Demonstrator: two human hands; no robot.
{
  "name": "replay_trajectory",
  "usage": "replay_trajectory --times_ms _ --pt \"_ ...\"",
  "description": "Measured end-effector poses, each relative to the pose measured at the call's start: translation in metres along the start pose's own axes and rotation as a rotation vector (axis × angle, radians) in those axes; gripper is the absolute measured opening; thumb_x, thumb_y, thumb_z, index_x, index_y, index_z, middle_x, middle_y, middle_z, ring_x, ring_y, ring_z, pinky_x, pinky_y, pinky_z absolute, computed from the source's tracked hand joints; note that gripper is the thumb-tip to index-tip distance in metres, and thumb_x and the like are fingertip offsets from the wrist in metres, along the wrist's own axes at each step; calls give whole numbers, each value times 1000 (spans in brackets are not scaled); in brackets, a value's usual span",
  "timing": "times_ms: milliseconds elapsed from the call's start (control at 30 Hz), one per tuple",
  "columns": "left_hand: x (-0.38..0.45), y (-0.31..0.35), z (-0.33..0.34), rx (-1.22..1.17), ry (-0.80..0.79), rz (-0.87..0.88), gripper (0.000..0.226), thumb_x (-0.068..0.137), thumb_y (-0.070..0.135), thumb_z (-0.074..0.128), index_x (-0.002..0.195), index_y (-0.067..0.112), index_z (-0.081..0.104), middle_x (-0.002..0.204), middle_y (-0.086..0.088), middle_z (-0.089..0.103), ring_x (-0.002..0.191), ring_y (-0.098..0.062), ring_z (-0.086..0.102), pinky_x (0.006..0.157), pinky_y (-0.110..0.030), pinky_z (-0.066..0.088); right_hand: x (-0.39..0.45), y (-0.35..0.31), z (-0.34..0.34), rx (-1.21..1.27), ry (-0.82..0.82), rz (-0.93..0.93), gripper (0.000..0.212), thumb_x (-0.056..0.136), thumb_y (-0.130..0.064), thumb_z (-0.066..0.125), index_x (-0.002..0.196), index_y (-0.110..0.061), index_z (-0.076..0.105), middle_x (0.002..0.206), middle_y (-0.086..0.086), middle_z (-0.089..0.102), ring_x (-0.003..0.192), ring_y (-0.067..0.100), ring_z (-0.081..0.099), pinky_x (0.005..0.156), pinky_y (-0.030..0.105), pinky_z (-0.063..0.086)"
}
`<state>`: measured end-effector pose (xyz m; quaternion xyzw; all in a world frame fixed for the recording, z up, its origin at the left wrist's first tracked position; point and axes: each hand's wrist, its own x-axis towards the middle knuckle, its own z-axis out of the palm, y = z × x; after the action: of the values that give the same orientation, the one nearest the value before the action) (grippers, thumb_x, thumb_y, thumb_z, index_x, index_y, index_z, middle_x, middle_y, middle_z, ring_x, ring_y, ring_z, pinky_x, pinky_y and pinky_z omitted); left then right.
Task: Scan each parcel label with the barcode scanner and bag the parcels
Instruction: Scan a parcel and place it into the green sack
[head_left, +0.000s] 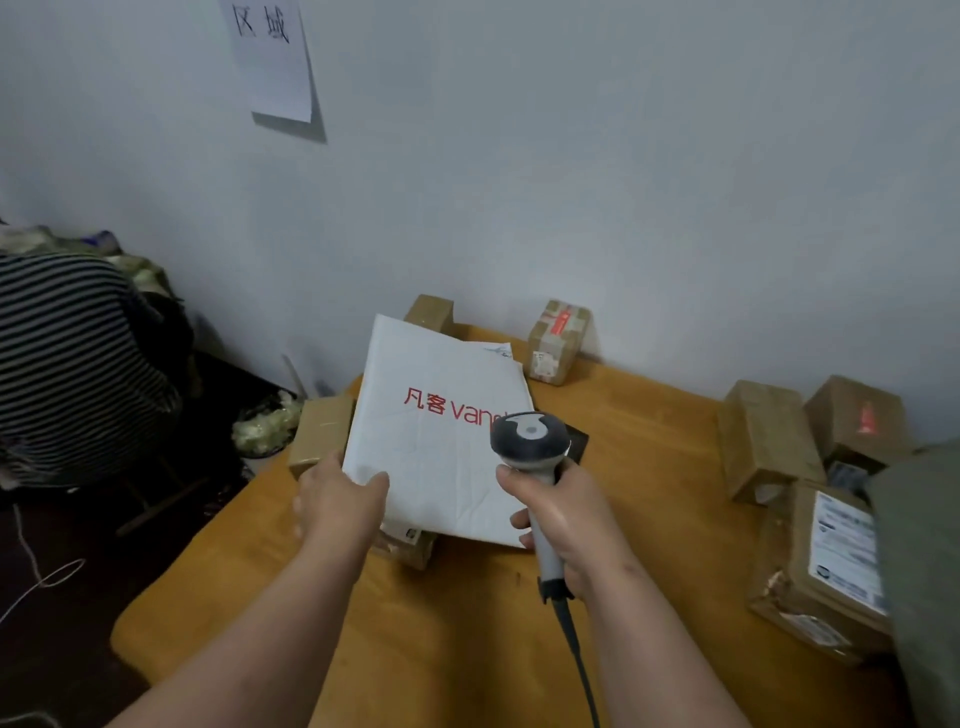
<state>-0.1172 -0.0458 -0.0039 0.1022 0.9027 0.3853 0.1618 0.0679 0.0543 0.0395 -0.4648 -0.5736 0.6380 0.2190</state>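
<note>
A flat white parcel (436, 431) with red lettering lies tilted over small boxes in the middle of the wooden table (467, 634). My left hand (337, 499) holds its near left corner, thumb on top. My right hand (556, 514) grips the handle of a grey barcode scanner (530, 441), whose head hovers over the parcel's right edge. The scanner's cable (576, 649) trails toward me. No label shows on the white parcel's upper face.
Cardboard boxes stand around: one at the left edge (319, 431), two by the wall (558, 340), three at the right (766, 447), one labelled (831, 561). A grey-green bag (924, 571) fills the right edge. A person in a striped top (72, 364) sits left.
</note>
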Motion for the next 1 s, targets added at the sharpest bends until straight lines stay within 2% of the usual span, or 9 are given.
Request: replay_trajectory --times_ms 133,233,400,500,633,700,800,900,1000 --pt "45 6 5 2 -129 -59 73 82 36 75 142 13 41 134 -14 51 119 -40 51 95 -57 50 18 -1 24 -18 35 53 26 86 -35 75 108 -29 62 94 -6 70 79 13 69 55 22 50" --pt "65 11 6 -33 -233 -48 39 86 21 70 119 18 50 107 -9 59 94 -33 58 83 -53 55 28 -3 44 -11 91 83 26 86 -35 75 108 -30 62 94 -8 70 79 12 69 56 23 51" --pt "73 34 7 -303 -396 107 52 92 10 63 137 32 51 103 8 62 92 -23 64 76 -46 59 42 0 72 32 202 70 29 84 -32 77 107 -34 59 96 -8 70 84 12 69 60 23 52" --pt "66 67 0 -516 -492 149 54 92 10 65 135 39 53 104 9 67 90 -21 70 66 -41 61 41 1 83 74 234 13 47 77 -23 81 116 -34 59 103 -10 72 96 13 69 67 23 52" --pt "47 108 -7 -709 -599 114 54 94 9 61 138 40 52 108 3 66 97 -26 69 78 -52 61 27 -4 73 98 232 -122 75 51 -35 87 116 -50 53 108 -25 71 101 0 67 87 33 57" --pt "31 123 -8 -721 -593 154 50 96 10 58 137 39 53 107 8 66 98 -23 67 83 -52 59 18 -7 62 97 256 -165 86 47 -39 90 122 -49 49 113 -23 70 106 1 67 94 37 56" --pt "0 143 -7 -729 -575 214 49 97 11 54 139 38 52 113 10 65 102 -18 65 90 -48 57 6 -13 50 24 397 -209 97 45 -35 94 128 -39 44 116 -17 67 109 5 64 94 35 54" --pt "-41 157 -4 -724 -646 274 50 98 17 55 142 39 48 120 10 64 109 -16 63 94 -43 55 -9 -15 32 95 621 -270 83 60 -15 94 123 -39 44 109 -19 64 101 0 63 83 23 53" --pt "-80 159 2 -694 -770 373 50 98 31 60 145 40 45 113 11 63 100 -9 65 88 -35 59 -26 -10 5 301 817 -270 71 71 -1 84 119 -39 48 109 -15 65 100 3 63 90 31 53"
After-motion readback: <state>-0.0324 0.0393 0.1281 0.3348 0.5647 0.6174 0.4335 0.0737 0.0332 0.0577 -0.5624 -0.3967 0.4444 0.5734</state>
